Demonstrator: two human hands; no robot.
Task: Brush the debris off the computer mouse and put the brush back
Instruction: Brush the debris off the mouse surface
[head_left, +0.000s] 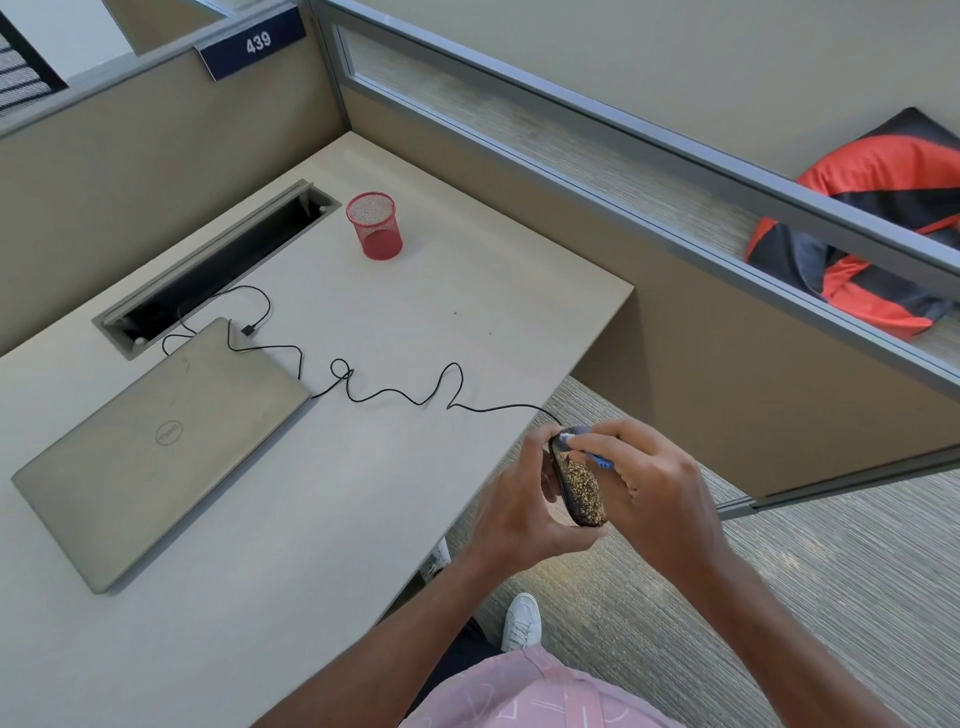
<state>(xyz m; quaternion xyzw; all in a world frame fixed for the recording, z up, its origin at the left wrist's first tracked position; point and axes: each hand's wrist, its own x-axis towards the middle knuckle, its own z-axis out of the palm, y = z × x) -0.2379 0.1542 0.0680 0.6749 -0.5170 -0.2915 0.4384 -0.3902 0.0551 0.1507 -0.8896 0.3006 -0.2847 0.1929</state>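
A black wired computer mouse (577, 480) is held in the air just past the desk's right edge, its back covered in yellowish debris. My left hand (524, 506) grips it from the left side and underneath. My right hand (649, 483) holds a small blue brush (597, 460), mostly hidden by the fingers, with its pale bristle end against the front of the mouse. The mouse's black cable (395, 395) snakes back across the desk. A red mesh cup (375, 225) stands upright at the back of the desk.
A closed grey laptop (156, 452) lies on the pale desk (363, 519), left of the cable. A cable slot (208, 270) runs along the back. Cubicle partitions (675, 322) enclose the back and right. Carpet and my white shoe (522, 621) are below.
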